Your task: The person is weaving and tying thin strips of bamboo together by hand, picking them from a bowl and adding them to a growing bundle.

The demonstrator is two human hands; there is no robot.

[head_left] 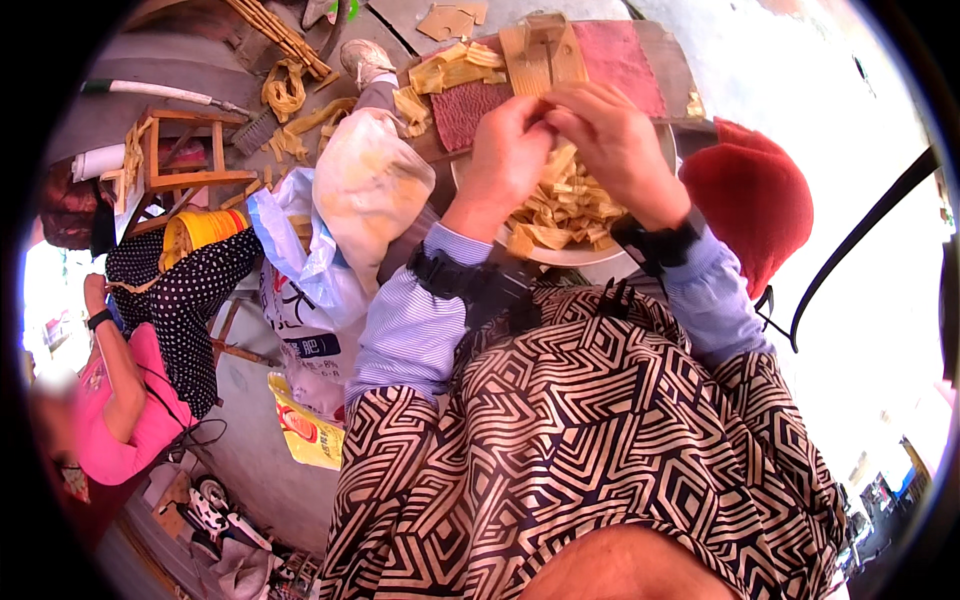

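My left hand (pixel 507 152) and my right hand (pixel 618 145) meet above a white basin (pixel 580 255), fingertips pinched together. Whatever they hold between them is hidden by the fingers. In the basin lies a heap of yellowish-tan folded strips (pixel 565 210). Just beyond my hands a pale wooden piece with a slot (pixel 545 62) rests on a board, flanked by a dark red mat (pixel 468 113) and a pinker mat (pixel 620 68). Longer, wider yellow strips (pixel 458 68) lie on the board's left end.
On the left a person in pink (pixel 125 390) sits with a yellow container (pixel 207 232) on the lap. Nearer stand a small wooden stool (pixel 187 180), plastic bags (pixel 310 315) and a yellow packet (pixel 305 425). A red cloth-covered thing (pixel 750 205) is right of the basin.
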